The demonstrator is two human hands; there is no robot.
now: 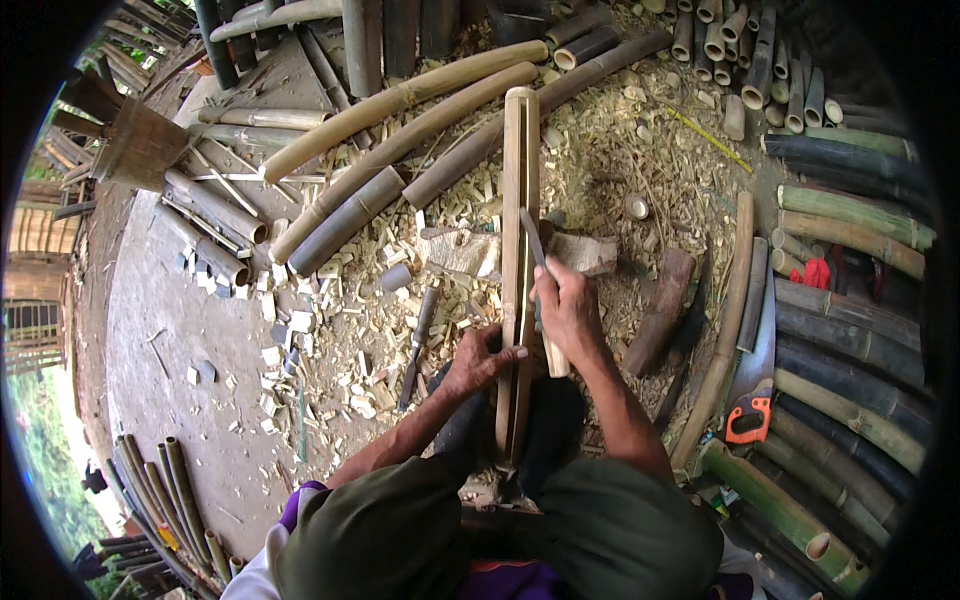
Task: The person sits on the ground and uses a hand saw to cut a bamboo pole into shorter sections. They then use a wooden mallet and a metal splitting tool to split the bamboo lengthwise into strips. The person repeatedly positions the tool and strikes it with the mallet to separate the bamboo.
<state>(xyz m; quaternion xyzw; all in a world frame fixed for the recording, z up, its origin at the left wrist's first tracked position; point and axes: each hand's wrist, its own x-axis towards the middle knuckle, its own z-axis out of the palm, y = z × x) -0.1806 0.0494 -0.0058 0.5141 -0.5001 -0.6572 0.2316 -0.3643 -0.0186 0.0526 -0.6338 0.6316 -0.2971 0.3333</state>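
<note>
A long bamboo piece (pixel 514 160) with a lengthwise slot runs away from me between my knees, lying across a short log (pixel 463 251). My left hand (pixel 477 362) is closed on its near part, thumb laid over the top. My right hand (pixel 570 305) is wrapped round a knife (pixel 534 238). The knife's dark, slightly curved blade lies along the slot's right edge, touching or very near it. A pale handle end (pixel 555 360) shows below my right hand. To the left of the bamboo piece lies a chisel (pixel 418 345) with a dark handle, on the ground.
Wood chips (pixel 330 320) litter the ground around me. Beyond lie long bamboo poles (pixel 400 95). At the right are stacked bamboo lengths (pixel 845 310), a handsaw (pixel 752 400) with an orange handle and a brown log (pixel 660 310). A yellow measuring tape (pixel 708 140) lies at the far right.
</note>
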